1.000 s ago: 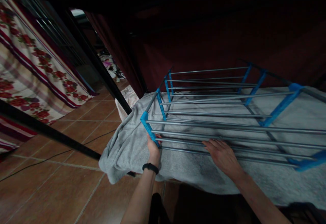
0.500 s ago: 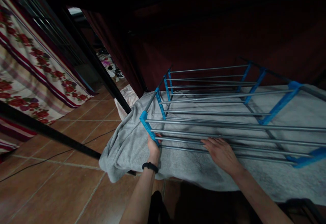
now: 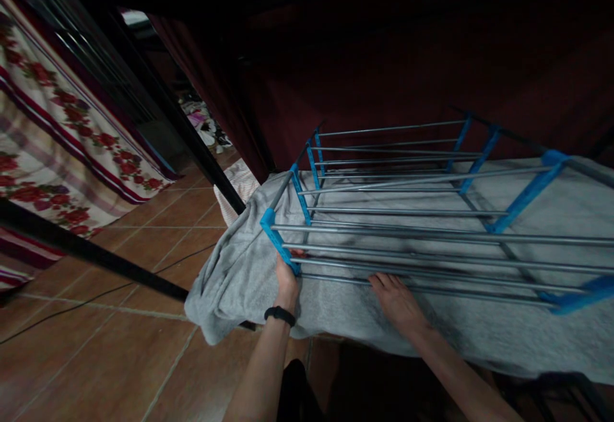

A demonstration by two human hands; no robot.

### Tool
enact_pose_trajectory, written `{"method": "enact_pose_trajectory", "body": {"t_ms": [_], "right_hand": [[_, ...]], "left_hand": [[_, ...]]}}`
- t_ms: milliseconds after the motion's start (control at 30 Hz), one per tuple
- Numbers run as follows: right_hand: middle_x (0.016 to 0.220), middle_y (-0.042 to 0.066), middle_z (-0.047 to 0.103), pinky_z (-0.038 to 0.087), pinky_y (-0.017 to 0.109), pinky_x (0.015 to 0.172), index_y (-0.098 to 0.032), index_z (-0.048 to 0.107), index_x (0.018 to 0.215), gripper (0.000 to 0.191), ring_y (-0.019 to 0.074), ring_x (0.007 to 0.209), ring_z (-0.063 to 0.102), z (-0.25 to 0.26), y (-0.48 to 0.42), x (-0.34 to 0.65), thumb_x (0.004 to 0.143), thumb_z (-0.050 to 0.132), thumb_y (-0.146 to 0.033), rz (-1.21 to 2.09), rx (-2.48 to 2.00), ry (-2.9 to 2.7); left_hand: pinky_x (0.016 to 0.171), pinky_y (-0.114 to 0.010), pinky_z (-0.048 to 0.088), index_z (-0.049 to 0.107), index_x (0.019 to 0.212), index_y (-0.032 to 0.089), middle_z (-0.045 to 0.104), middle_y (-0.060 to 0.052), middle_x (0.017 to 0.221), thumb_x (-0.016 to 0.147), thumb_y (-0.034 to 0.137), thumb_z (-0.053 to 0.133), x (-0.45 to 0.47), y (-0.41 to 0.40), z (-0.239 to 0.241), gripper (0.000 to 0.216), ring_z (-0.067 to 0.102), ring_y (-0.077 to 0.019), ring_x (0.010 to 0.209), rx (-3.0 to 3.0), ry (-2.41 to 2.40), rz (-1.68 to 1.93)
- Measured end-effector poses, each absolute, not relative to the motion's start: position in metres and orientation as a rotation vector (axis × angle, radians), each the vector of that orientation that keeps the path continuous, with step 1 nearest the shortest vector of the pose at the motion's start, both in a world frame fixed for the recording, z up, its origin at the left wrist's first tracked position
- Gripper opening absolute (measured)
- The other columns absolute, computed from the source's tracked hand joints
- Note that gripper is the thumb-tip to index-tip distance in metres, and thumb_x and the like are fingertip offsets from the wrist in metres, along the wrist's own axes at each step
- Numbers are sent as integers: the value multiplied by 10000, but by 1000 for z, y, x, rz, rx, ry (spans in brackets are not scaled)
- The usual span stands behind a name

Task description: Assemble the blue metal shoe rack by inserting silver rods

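A shoe rack (image 3: 384, 213) of grey metal tubes and blue plastic end brackets lies on its side over a grey blanket. My left hand (image 3: 286, 276), with a black band on the wrist, is closed around the near left blue bracket (image 3: 279, 243); some of its fingers are hidden behind it. Along the front of the rack, my right hand (image 3: 397, 302) has its fingers bent over the lowest tube (image 3: 460, 293). Its thumb is out of sight. The far right blue bracket (image 3: 582, 295) touches neither hand.
The grey blanket (image 3: 235, 281) hangs over the front edge of its support. Dark metal posts (image 3: 96, 252) stand at the left, above a tiled floor (image 3: 91, 358) with a black cable. A flowered curtain (image 3: 71, 134) hangs far left, a dark red cloth (image 3: 384, 77) behind the rack.
My right hand has slid left and down, from the upper tubes to the lowest tube. My left hand keeps its hold on the bracket. The rack looks almost unmoved.
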State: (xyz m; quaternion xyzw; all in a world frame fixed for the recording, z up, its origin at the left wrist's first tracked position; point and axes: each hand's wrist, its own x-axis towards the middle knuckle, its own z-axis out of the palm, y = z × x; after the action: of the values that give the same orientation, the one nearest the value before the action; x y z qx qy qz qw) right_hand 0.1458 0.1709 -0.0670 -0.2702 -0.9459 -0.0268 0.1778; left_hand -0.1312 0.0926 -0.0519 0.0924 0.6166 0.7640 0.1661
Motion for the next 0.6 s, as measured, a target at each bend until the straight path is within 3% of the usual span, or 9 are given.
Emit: {"method": "enact_pose_trajectory", "body": {"t_ms": [600], "right_hand": [[1103, 41, 685, 456, 341, 909, -238, 621, 1156, 308, 177, 976, 621, -65, 176, 145, 954, 408, -145, 18, -791, -2661]], "left_hand": [[650, -327, 503, 634, 651, 197, 655, -56, 641, 837, 453, 424, -132, 89, -54, 380, 594, -179, 609, 298, 1649, 2169]]}}
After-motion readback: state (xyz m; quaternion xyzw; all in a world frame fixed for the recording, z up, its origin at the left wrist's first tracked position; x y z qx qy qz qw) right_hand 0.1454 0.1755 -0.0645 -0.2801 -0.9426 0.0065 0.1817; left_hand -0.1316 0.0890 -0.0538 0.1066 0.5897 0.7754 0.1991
